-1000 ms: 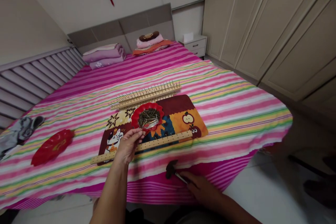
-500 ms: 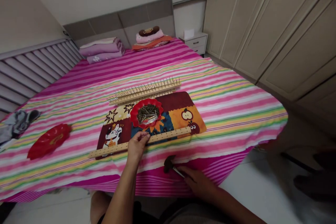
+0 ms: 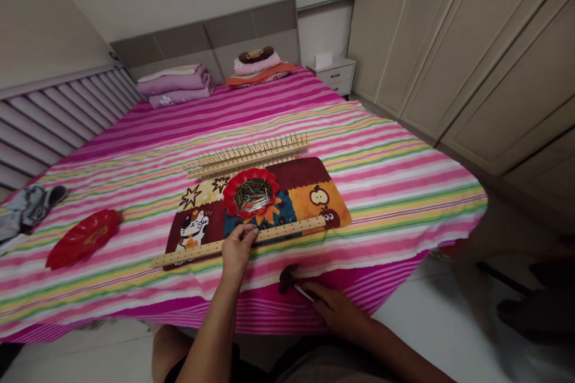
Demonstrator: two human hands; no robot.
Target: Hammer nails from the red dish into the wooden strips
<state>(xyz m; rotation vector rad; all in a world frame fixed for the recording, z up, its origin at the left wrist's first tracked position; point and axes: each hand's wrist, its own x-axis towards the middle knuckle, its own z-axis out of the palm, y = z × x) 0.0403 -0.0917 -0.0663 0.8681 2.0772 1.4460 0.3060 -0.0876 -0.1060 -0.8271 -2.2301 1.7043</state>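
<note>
A pale, narrow wooden strip (image 3: 290, 230) dotted with dark holes lies across a colourful patterned mat (image 3: 308, 173) on a striped-covered bed (image 3: 395, 191), its long axis running from just below nine o'clock to just above three, its middle beneath the left hand (image 3: 236, 250), the nearer one, whose grip is pinched tight, anything in it too small to tell. At twelve o'clock from that grip sits a red scalloped bowl (image 3: 229, 197) of slim metal nails (image 3: 254, 193); toward five o'clock, the right hand (image 3: 336, 309) grasps a dark-headed hammer (image 3: 287, 280) by its handle.
</note>
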